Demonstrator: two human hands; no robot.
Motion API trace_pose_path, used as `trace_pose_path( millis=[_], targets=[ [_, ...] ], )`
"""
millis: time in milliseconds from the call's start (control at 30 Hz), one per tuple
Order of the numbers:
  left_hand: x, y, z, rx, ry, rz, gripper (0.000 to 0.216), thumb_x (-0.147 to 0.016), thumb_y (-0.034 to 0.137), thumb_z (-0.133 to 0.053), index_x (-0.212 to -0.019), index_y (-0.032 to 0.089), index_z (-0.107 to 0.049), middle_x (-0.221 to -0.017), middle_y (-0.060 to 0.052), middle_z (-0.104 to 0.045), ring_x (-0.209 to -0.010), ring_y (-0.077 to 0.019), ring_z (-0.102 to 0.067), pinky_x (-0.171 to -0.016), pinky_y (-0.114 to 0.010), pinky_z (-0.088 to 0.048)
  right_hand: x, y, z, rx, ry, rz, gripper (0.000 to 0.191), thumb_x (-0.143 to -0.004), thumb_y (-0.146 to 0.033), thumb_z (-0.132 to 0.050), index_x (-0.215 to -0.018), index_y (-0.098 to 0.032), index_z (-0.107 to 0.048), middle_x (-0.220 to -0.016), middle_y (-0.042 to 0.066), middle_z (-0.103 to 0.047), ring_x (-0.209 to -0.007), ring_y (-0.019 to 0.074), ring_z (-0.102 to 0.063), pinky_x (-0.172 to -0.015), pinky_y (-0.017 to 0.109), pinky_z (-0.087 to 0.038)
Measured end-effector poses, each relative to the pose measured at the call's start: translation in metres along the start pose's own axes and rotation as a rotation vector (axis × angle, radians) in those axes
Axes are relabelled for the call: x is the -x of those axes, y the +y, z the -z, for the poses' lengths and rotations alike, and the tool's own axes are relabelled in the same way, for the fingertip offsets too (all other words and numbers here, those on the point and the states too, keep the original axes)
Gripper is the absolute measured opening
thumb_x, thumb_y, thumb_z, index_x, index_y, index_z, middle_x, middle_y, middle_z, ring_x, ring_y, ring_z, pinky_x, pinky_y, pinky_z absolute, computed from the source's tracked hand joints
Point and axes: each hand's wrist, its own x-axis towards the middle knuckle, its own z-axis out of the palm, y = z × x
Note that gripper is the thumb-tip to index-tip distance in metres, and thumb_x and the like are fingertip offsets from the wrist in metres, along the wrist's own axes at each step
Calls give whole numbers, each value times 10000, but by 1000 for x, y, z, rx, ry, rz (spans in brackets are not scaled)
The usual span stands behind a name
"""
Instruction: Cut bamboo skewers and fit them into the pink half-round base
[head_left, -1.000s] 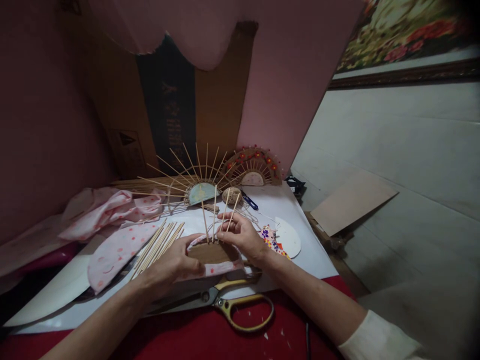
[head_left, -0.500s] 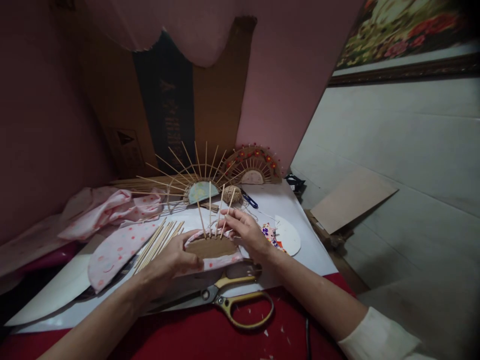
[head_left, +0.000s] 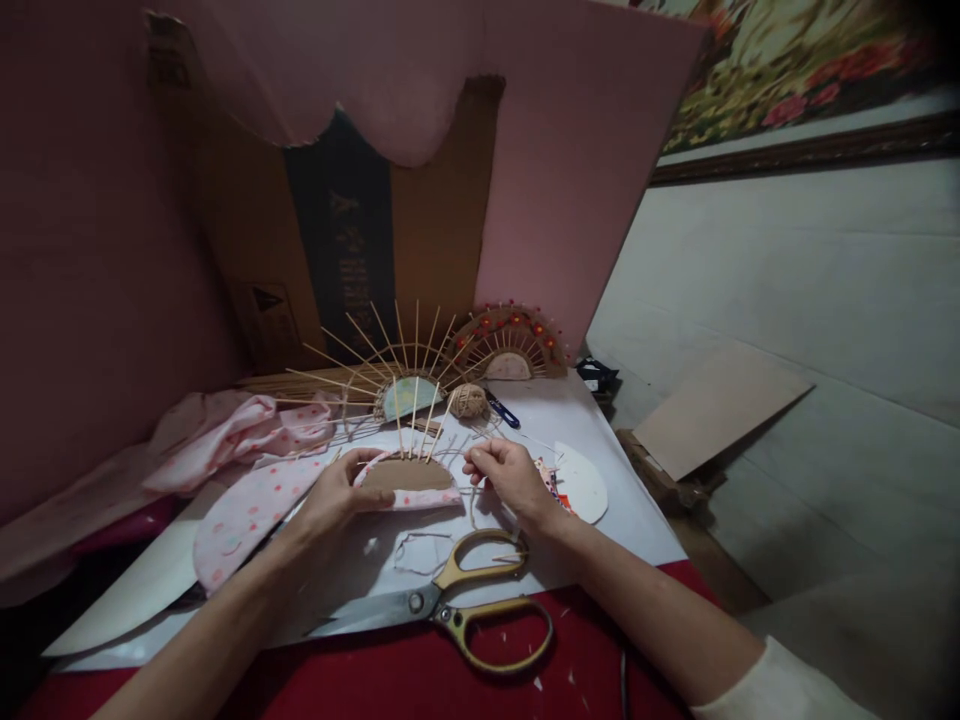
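Observation:
My left hand grips the left end of a cardboard half-circle edged with pink polka-dot fabric, thumb across its face. Several thin wooden sticks stand up from its curved top edge. Just right of the piece, my right hand is closed in a pinch on thin twine, which trails near the piece's right corner. A ball of twine lies behind, with loose strands spreading toward the hands. Large yellow-handled scissors lie in front of both hands, blades pointing left.
At the back stand a stick fan with a pale green half-circle and a brown fan with red flowers. Polka-dot fabric lies left. A blue cutter and a white disc lie right. A cardboard box rises behind.
My right hand has moved off the sticks to the right and now pinches twine. The half-circle has shifted slightly left in my left hand. The view has tilted a little.

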Motion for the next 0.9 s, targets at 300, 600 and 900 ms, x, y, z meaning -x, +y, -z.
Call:
trace_pose_path(
  millis=[300,600,900],
  targets=[
    [-8,-9,5,67,2,-26,548,-512,131,-755,-1020,184,-555,-877,-25,-673,-720,-189,-632,-612,-268,-476,0,-4,6,98,-35,107,110,-694,-237,-623,-628,-151,-605,-588,2,-597,-549,121,-522,-557,253,-414],
    [-8,8,-14,217,-124,15,577,-498,66,-771,-1025,163,-558,-805,-35,-681,-632,-164,-640,-564,-245,-497,39,-24,2,761,-209,754,188,-883,-311,-517,-755,-203,-602,-725,46,-617,-700,175,-541,-664,308,-382],
    [-16,29,-2,316,-1,-55,542,-474,-48,-731,-963,131,-581,-809,-41,-659,-567,-108,-628,-486,-168,-521,-75,-26,49,998,-21,432,409,-709,-205,-665,-1108,-155,-593,-1029,123,-565,-926,250,-536,-780,333,-389]
  ],
)
